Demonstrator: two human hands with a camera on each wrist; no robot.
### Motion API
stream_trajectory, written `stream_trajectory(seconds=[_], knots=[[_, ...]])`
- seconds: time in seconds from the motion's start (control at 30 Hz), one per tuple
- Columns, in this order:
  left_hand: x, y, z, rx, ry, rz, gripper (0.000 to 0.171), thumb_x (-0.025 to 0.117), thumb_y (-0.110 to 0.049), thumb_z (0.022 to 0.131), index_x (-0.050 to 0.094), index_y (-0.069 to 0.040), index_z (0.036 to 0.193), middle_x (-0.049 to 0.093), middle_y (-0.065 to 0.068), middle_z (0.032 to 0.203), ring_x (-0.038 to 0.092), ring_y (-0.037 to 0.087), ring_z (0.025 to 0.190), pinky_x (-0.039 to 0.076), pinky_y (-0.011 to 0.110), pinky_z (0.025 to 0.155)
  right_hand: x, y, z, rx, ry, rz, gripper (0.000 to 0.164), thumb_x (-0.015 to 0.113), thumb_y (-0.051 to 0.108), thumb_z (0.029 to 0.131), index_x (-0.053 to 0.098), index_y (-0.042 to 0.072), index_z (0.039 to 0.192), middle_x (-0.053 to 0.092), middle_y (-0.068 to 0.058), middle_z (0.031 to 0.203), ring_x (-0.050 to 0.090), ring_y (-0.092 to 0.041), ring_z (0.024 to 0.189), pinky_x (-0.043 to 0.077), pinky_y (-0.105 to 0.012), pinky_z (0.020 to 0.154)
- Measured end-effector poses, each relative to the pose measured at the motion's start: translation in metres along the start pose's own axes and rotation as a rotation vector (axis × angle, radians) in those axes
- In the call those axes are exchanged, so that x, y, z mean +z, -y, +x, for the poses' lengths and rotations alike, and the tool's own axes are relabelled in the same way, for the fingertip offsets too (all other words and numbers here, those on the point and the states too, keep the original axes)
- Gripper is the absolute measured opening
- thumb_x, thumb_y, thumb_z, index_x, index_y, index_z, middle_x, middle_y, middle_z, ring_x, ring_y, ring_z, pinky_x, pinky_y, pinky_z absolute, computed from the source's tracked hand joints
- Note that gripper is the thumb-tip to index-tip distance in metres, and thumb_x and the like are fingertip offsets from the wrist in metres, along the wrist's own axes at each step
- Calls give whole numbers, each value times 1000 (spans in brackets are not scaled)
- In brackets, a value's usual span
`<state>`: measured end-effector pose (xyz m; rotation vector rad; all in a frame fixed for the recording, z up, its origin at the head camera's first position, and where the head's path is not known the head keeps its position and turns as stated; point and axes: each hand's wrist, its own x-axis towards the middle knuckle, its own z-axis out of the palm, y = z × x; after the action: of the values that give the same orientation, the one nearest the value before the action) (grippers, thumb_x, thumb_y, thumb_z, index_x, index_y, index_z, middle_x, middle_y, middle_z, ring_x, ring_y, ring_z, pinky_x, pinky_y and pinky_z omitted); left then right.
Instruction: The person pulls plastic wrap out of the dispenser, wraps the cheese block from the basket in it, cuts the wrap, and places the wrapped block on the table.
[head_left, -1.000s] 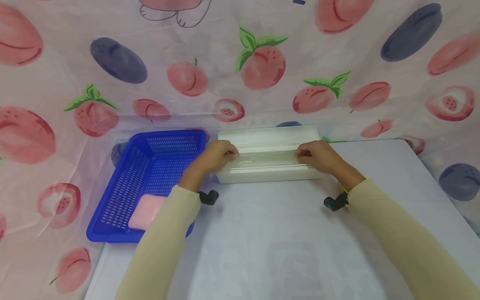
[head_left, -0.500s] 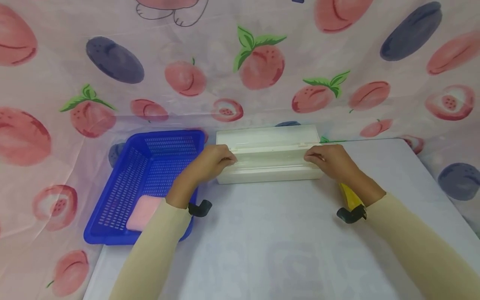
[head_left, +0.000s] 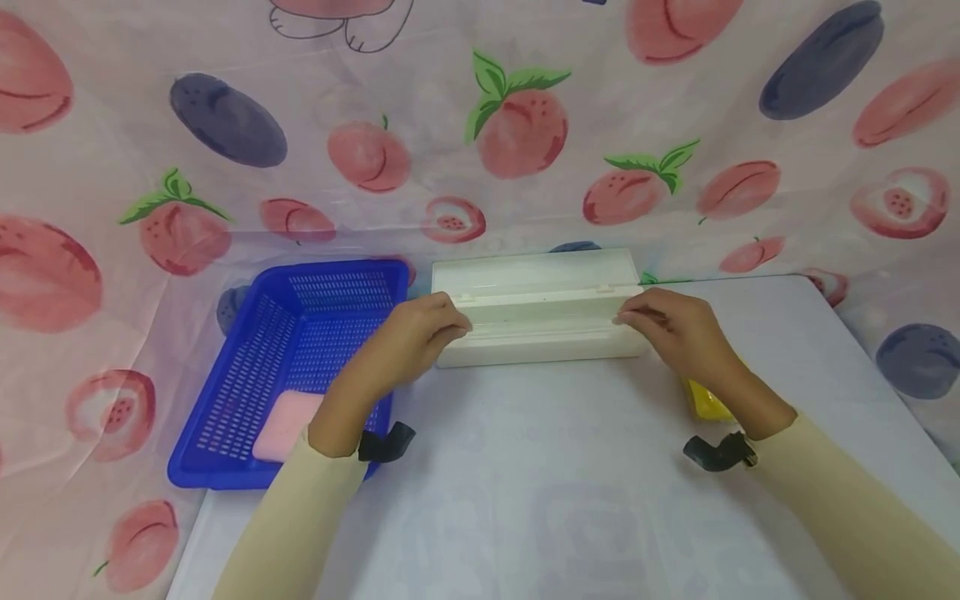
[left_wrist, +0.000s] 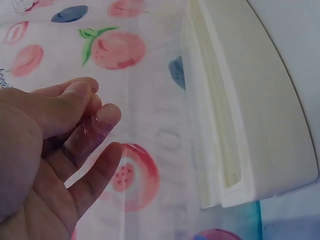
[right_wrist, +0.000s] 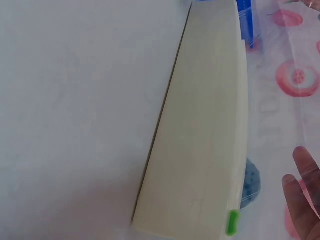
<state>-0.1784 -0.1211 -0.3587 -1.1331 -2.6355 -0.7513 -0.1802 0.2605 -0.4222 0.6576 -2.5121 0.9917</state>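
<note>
A long white cling film dispenser (head_left: 540, 343) sits at the back of the table, its lid (head_left: 536, 271) raised against the curtain. My left hand (head_left: 423, 337) is at its left end, thumb and fingertips pinching clear cling film (left_wrist: 92, 129), which shows as wrinkled glints on the fingers in the left wrist view. My right hand (head_left: 678, 329) pinches at the right end, thumb against forefinger. In the right wrist view only some of its fingers (right_wrist: 304, 192) show at the edge, near the dispenser's green piece (right_wrist: 232, 222). The film between the hands is almost invisible.
To the left stands a blue perforated basket (head_left: 225, 400) with a pink, soft-cornered block (head_left: 288, 425) inside. A shiny yellow packet (head_left: 708, 403) lies partly under the right forearm. A fruit-print curtain (head_left: 450, 125) hangs right behind the white table (head_left: 525, 467).
Both hands have drawn back slightly toward the body, the right one also moving outward. More of the yellow packet shows. The dispenser stays in place with its lid up.
</note>
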Motion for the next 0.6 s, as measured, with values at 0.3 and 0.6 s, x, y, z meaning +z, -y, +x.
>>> stream_trajectory(seconds=[0.3,0.6], knots=[[-2,-21,-21,25,-62,-13,10,68,-3,96,76,-6,101,66,5,95,61,16,85,57,28,74,-9,22,-18,32,-29,34,14,75,5,91,74,15,102,73,4,92,60,6,87,46,-2,81],[-3,-41,-39,66,-115,42,12,72,-3,93,75,-8,104,66,4,101,63,15,90,59,27,77,-13,33,-31,-78,-98,101,28,77,-9,83,76,13,100,74,2,90,61,5,85,49,-5,80]])
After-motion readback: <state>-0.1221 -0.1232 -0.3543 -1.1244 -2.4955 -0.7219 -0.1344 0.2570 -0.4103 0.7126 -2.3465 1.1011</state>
